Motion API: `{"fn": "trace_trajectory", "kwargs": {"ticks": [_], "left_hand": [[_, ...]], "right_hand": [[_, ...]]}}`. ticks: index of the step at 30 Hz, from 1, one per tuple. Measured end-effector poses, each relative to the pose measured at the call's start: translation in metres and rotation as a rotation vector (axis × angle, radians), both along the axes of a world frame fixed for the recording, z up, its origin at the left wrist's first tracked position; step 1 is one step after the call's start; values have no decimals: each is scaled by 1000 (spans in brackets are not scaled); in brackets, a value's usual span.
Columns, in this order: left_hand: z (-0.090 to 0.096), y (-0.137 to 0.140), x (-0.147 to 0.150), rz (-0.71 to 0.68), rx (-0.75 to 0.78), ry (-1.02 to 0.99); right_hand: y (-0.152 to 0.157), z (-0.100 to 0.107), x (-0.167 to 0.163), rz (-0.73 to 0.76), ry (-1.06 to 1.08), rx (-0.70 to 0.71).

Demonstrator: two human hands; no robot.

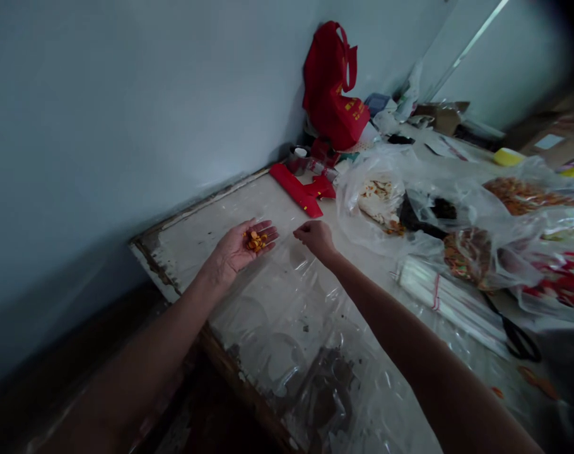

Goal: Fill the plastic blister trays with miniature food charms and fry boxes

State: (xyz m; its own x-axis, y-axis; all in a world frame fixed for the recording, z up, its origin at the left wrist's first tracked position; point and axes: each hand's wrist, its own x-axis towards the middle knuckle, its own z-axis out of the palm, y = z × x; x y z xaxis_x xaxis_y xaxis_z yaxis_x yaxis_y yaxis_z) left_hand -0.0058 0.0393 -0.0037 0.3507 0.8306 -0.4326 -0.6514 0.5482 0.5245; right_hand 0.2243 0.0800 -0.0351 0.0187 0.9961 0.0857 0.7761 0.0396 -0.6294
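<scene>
Palm up over the table, my left hand (237,247) cups a small heap of orange-yellow pieces (255,240), its fingers stretched out flat beneath them. The pieces look like little slices or chips; their exact kind is too small to tell. A short way to the right, my right hand (315,238) is closed in a pinch, thumb against the fingers. Whatever is between its fingertips, if anything, cannot be made out. The two hands are apart, above a table (192,258) partly covered by clear plastic sheet (277,353).
Behind the hands lie a red T-shaped thing (296,191) and a red cloth bag (334,94) against the wall. To the right are several clear plastic bags, one with pale pieces (379,198), a bundle of white strips (450,302), and black-handled scissors (521,340).
</scene>
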Motion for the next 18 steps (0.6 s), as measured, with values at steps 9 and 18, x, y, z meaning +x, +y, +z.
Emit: {"fn": "trace_trajectory", "kwargs": {"ticks": [9, 18], "left_hand": [[-16, 8, 3, -42, -18, -58], [-19, 4, 8, -48, -40, -84]], "right_hand": [[9, -11, 13, -128, 31, -168], [-8, 23, -12, 255, 119, 38]]}}
